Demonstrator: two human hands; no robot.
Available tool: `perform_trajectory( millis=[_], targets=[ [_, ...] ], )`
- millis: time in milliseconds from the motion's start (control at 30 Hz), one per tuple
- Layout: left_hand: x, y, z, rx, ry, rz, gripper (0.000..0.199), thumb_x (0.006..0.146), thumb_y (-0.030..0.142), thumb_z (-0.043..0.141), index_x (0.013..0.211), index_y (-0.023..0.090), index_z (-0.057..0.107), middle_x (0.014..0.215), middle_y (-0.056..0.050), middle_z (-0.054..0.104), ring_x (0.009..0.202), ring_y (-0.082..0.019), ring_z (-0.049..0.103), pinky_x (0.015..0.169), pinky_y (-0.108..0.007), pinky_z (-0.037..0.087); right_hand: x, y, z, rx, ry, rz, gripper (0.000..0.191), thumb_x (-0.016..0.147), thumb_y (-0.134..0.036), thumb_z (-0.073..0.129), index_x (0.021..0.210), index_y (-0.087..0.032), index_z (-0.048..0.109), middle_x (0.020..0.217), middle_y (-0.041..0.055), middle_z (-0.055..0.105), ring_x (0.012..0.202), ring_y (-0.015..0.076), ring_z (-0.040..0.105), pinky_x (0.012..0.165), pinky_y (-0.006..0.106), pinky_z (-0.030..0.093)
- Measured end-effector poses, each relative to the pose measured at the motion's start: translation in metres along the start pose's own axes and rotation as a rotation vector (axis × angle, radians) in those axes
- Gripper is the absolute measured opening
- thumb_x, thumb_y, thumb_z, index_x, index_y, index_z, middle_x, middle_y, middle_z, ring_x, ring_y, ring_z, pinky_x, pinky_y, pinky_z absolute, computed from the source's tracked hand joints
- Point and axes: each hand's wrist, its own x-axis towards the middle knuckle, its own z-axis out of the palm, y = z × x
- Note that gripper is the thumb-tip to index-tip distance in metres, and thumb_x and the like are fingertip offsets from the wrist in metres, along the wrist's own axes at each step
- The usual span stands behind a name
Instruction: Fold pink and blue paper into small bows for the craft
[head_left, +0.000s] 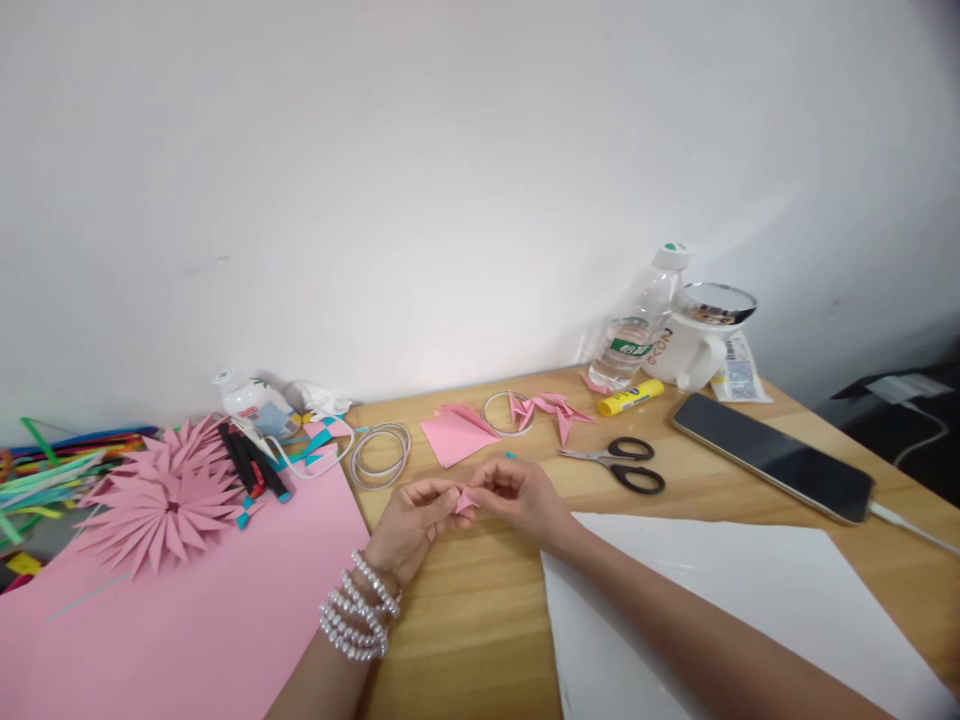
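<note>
Paper [463,502], pink and folded small, sits at lower centre of the frame, pinched between thumb and fingers of the left hand [415,515] and right hand [525,497], where uneven pressure might tear it or skew its creases.

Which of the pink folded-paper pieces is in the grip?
The small folded piece between the fingertips of the left hand and right hand; neither hand holds the others.

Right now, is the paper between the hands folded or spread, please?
Folded: the pink paper is a small, pointed shape with slanting edges.
</note>
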Motion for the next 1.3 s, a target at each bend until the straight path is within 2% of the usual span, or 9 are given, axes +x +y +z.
perform_trajectory(
  millis=[400,733,1133,1300],
  targets=[
    [-0.001,0.003,0.003,0.244,0.024,0.134,0.013,0.063,0.024,0.068,0.064,0.011,0.068,0.061,-0.006,0.065,0.056,-0.014,0.057,0.059,-0.025,0.047,-0.001,-0.005,-0.001,0.058,-0.058,0.011,0.022,0.070,-0.037,0.062,0.067,-0.015,0.059,0.063,0.0031,0.065,0.058,0.0134,0.061,0.054,0.025,0.048],
    [0.000,0.004,0.005,0.278,0.080,0.140,0.015,0.060,0.025,0.070,0.066,0.011,0.068,0.057,-0.005,0.066,0.051,-0.013,0.057,0.054,-0.024,0.047,-0.001,-0.001,0.000,0.043,0.004,0.026,0.018,0.068,-0.033,0.063,0.067,-0.015,0.059,0.062,0.0035,0.065,0.056,0.0129,0.060,0.051,0.023,0.047],
    [-0.004,0.007,0.009,0.351,0.079,0.198,0.017,0.063,0.027,0.068,0.067,0.011,0.067,0.059,-0.005,0.066,0.053,-0.013,0.059,0.053,-0.024,0.049,0.000,-0.003,0.001,0.091,0.006,0.064,0.019,0.067,-0.031,0.064,0.066,-0.014,0.058,0.060,0.0016,0.063,0.052,0.0108,0.057,0.050,0.022,0.044],
    [-0.004,0.009,0.012,0.373,0.120,0.216,0.018,0.064,0.028,0.067,0.065,0.011,0.066,0.054,-0.004,0.065,0.048,-0.011,0.057,0.050,-0.022,0.047,0.000,-0.004,0.000,0.106,0.004,0.050,0.019,0.067,-0.030,0.064,0.066,-0.014,0.056,0.059,0.0003,0.060,0.052,0.0096,0.055,0.049,0.021,0.041]
  ],
)
